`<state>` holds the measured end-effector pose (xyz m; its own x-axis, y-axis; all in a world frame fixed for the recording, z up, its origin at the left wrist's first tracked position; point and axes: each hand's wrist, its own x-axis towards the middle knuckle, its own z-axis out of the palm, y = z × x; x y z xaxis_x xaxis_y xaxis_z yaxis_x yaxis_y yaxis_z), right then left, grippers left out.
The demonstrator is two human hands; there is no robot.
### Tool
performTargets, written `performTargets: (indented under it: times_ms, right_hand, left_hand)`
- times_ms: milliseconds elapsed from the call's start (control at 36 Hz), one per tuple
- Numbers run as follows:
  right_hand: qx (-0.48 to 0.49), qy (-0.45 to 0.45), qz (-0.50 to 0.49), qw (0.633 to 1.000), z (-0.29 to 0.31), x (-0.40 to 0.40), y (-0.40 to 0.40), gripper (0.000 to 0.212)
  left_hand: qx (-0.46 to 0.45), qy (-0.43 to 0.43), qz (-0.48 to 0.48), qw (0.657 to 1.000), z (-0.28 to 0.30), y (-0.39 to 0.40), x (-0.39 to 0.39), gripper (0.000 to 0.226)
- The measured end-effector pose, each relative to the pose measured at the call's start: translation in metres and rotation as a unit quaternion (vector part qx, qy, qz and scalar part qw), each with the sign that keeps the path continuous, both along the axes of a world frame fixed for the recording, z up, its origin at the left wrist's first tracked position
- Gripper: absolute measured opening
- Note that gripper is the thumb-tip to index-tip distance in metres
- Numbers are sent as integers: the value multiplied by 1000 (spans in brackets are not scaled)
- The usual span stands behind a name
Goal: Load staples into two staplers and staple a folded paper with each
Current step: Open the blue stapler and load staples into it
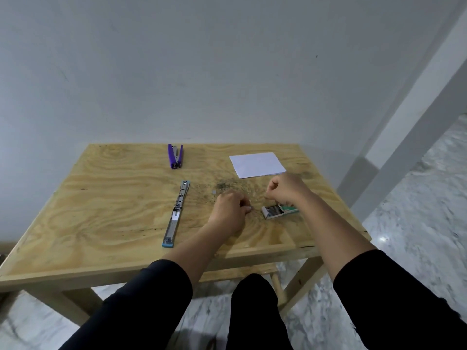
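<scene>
A long blue-and-silver stapler (pixel 177 213) lies opened flat on the wooden table (pixel 106 198), left of my hands. At the far edge lies a purple stapler (pixel 175 156), also open. A folded white paper (pixel 257 164) sits at the far right. An open box of staples (pixel 278 211) lies between my hands. My left hand (pixel 231 210) rests on the table with curled fingers, and a small grey strip of staples seems pinched at its fingertips. My right hand (pixel 285 188) hovers over the box as a closed fist, with nothing visible in it. A tiny staple piece (pixel 214 192) lies loose nearby.
The table stands against a white wall. A white slanted beam (pixel 404 147) rises to the right, over marble floor (pixel 417 223). My dark-clad knees (pixel 252 311) are under the table's near edge.
</scene>
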<state>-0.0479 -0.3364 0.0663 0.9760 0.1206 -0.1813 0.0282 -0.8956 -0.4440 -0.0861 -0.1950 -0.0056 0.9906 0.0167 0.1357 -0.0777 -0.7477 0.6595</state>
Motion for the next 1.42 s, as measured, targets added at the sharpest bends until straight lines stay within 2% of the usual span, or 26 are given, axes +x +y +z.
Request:
performTargets:
  times_ms: [56, 167, 417, 500, 556, 611, 667, 694, 750, 806, 889, 972, 1028, 1083, 1167, 1222, 1306, 1417]
  right_hand:
    - [80, 0, -5, 997, -2, 0, 6, 15]
    - [228, 70, -13, 971, -8, 3, 21, 13]
    - [303, 98, -30, 947, -6, 6, 55, 15]
    - [336, 93, -61, 935, -9, 9, 64, 24]
    - [365, 98, -68, 923, -14, 11, 70, 26]
    - [389, 112, -69, 912, -20, 12, 74, 21]
    - [410, 121, -68, 901, -24, 14, 81, 17]
    - [420, 125, -68, 896, -25, 15, 83, 17]
    - [431, 134, -71, 889, -26, 16, 90, 17]
    - [436, 136, -72, 887, -26, 18, 96, 19]
    - [437, 131, -63, 888, -25, 21, 102, 23]
    - [452, 127, -67, 880, -23, 25, 107, 28]
    - [475, 128, -76, 867, -21, 27, 108, 32]
    - [496, 133, -69, 855, -19, 27, 108, 32]
    - [511, 141, -46, 847, -18, 28, 109, 26]
    - [518, 141, -33, 843, -18, 28, 109, 21]
    - [516, 139, -15, 845, -15, 27, 111, 21]
    - [505, 141, 9, 851, -11, 24, 112, 17]
  left_hand:
    - [-39, -21, 19, 999, 0, 0, -3, 8]
    - [-99, -64, 57, 991, 4, 5, -8, 10]
    - [-145, -87, 90, 981, 16, 34, -11, 15]
    - [-121, -98, 126, 980, 19, 50, -10, 22]
    - [-57, -84, 186, 977, 21, 64, -8, 30]
    - [44, -33, 226, 972, 20, 77, -8, 48]
    - [89, 57, 237, 966, 20, 88, -9, 62]
    - [94, 91, 239, 962, 20, 92, -9, 61]
    - [98, 117, 233, 960, 19, 100, -8, 43]
    - [107, 110, 210, 965, 20, 106, -6, 26]
    - [105, 89, 169, 976, 22, 115, -3, 20]
    - [59, 62, 152, 985, 25, 121, -1, 25]
    - [2, 62, 138, 988, 26, 125, 0, 34]
    - [-68, 71, 122, 988, 29, 127, 2, 34]
    - [-201, 92, 113, 969, 36, 128, 5, 23]
    - [-299, 109, 105, 942, 42, 129, 7, 29]
    - [-336, 125, 94, 929, 47, 131, 8, 42]
    - [-350, 160, 74, 920, 47, 136, 8, 41]
